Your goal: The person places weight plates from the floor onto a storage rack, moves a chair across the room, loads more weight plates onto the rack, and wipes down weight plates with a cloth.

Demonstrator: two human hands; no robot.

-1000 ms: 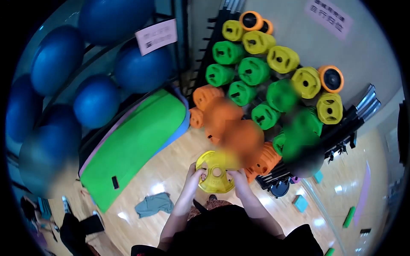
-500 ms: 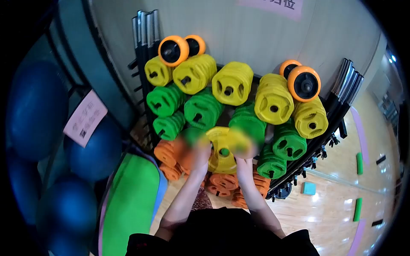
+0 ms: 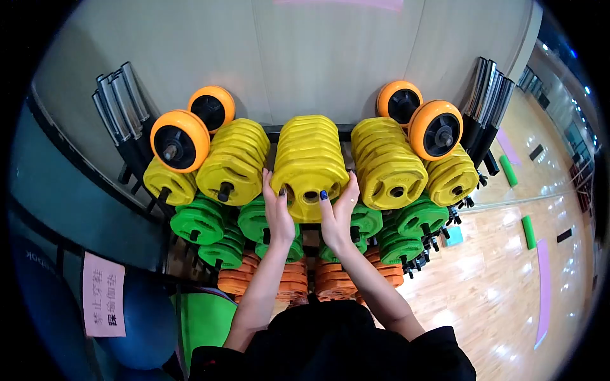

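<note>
A yellow weight plate (image 3: 309, 174) faces me at the front of the middle top stack, its centre hole over the peg. My left hand (image 3: 279, 213) holds its left edge, thumb on the front face near a slot. On the right edge lies my right hand (image 3: 338, 206), its thumb with a dark blue nail beside the centre hole. The fingers of both hands curl behind the rim, partly hidden. More yellow plates (image 3: 309, 130) stand in a row right behind it.
Yellow stacks (image 3: 387, 174) flank the middle one, with orange-rimmed wheels (image 3: 180, 141) above. Green plates (image 3: 197, 220) and orange plates (image 3: 330, 279) hang lower. Metal bars (image 3: 117, 105) stand at both sides. Blue balls (image 3: 140, 317) and a green mat (image 3: 206, 324) are at lower left.
Both hands have risen with the yellow plate from the lower rows to the middle top stack. The view has shifted, and the plate now sits against the other yellow ones.
</note>
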